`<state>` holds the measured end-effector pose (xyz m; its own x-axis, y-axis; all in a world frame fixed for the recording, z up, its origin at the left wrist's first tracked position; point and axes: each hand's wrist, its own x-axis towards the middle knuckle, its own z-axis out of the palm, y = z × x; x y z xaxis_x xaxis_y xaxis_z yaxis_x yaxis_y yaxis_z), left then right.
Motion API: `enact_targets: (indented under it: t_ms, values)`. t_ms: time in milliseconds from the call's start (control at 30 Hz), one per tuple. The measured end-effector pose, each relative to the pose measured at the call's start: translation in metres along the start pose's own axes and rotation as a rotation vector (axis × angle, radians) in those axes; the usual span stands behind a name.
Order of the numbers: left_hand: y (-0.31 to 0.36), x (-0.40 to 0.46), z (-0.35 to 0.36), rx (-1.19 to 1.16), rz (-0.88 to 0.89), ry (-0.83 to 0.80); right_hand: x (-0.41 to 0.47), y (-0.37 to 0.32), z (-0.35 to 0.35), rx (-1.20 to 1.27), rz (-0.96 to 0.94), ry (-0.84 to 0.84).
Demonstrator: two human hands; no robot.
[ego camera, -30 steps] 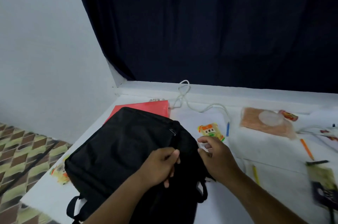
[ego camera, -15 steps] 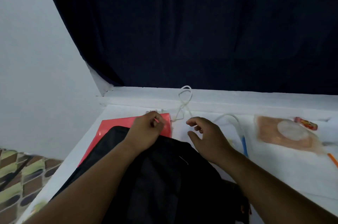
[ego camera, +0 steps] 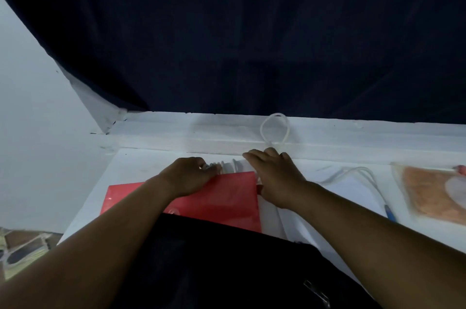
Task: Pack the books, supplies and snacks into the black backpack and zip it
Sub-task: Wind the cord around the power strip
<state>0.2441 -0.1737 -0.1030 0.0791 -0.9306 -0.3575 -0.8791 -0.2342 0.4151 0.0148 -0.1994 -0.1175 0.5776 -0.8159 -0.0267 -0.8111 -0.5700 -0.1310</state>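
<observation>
1. Head view: the red book (ego camera: 222, 195) lies flat on the white table (ego camera: 141, 165), its near edge tucked under the black backpack (ego camera: 227, 266).
2. The left hand (ego camera: 187, 176) curls its fingers over the book's far edge; the right hand (ego camera: 274, 177) lies spread at the far right corner, fingers loosely open on white pages there. Whether either truly grips, I cannot tell.
3. It looks thin, light and slick-covered, likely to bend; I'd lift by the far edge, both hands.
4. The raised ledge (ego camera: 227, 137) stands just beyond the fingers; a white cord (ego camera: 274, 129) loops near the right hand. Open room lies left.
</observation>
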Motion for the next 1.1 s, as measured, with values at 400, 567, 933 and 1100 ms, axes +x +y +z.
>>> enact_targets:
  t_ms: [400,567,933,1100]
  values:
    - [0.044,-0.018,-0.018,-0.829,0.204,0.047,-0.025,0.021,-0.025,-0.026,0.036,0.356]
    - [0.088,-0.064,-0.022,-1.052,0.265,-0.132,-0.082,0.029,-0.063,0.012,0.006,0.490]
    - [0.173,-0.208,0.030,-0.920,0.385,-0.020,-0.229,0.032,-0.114,0.032,-0.116,0.479]
    - [0.196,-0.265,0.051,-0.625,0.410,-0.021,-0.300,0.034,-0.117,0.076,-0.142,0.389]
